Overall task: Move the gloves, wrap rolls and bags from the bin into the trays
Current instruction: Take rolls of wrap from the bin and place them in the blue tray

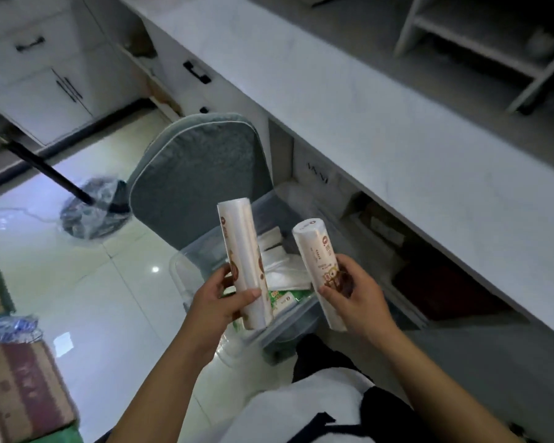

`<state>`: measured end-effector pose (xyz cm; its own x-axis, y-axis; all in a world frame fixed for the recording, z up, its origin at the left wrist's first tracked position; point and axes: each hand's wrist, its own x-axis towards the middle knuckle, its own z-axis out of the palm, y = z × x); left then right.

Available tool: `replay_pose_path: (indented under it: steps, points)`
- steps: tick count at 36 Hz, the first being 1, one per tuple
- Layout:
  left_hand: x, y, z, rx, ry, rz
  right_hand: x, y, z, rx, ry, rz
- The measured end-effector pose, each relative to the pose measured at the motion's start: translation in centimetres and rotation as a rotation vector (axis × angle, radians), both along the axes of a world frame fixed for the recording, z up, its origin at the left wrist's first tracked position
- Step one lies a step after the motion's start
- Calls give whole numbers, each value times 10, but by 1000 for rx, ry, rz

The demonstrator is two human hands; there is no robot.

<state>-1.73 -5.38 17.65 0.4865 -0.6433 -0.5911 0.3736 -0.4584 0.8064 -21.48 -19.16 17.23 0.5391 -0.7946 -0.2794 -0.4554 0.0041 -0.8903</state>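
My left hand (219,303) grips a white wrap roll (242,247) near its lower end and holds it upright. A second white wrap roll (317,260) is held the same way by my right hand (355,298), its top tilted left. Both rolls hover above a clear plastic bin (186,282) that rests on a grey chair (192,174). Inside the bin lie white bags (283,266) and a green packet (285,298). No trays are in view.
A long white counter (381,123) runs diagonally on the right, with open shelves (413,276) beneath it. A mop (90,209) lies on the glossy tiled floor at left. Cardboard boxes (23,388) stand at the lower left.
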Motion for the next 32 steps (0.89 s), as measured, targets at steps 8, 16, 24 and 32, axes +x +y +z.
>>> replay_pose_path:
  steps: [8, 16, 24, 32]
  points:
    - [-50, 71, -17, -110, 31, -158, -91, 127, 15, -47, 91, -343]
    - [-117, 95, -15, -123, 116, -409, -174, 221, 54, -75, 216, -616]
    - [-192, 87, 16, -215, 92, -598, -244, 245, 72, -141, 115, -845]
    - [-292, 61, 30, -216, 30, -685, -351, 243, 65, -151, 20, -974]
